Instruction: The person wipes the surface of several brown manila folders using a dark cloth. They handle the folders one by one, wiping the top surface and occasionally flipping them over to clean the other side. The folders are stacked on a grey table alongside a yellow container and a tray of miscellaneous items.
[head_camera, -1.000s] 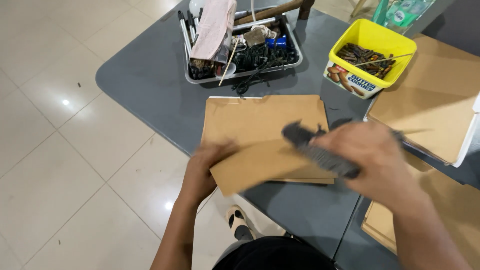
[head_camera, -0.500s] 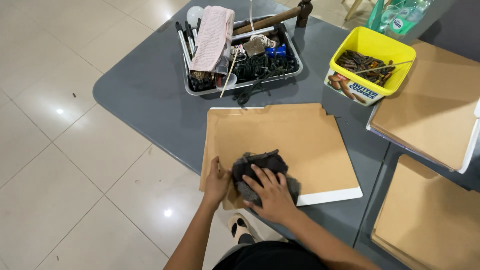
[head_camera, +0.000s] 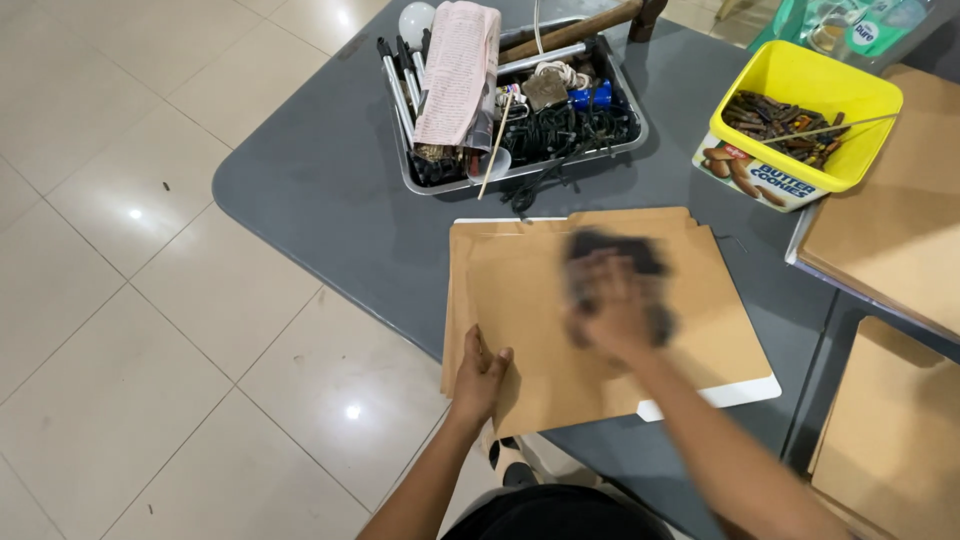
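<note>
Now dark cloth (head_camera: 610, 255) under right-hand fingers (head_camera: 600, 300).

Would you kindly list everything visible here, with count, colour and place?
brown sheets: a small stack, tan, near table edge, one white edge showing
dark cloth: one, blackish, blurred, on the sheets under the right hand
metal tray: one, silver, far side, holding pens, cords, a pinkish folded cloth
wooden handle: one, brown, across the tray's far end
yellow tub: one, right of tray, dark small pieces inside
brown boards: at least two, tan, right edge
table: one, grey
floor: cream tiles, left
left hand: pressing the sheets' near edge
right hand: blurred, on the cloth
</note>
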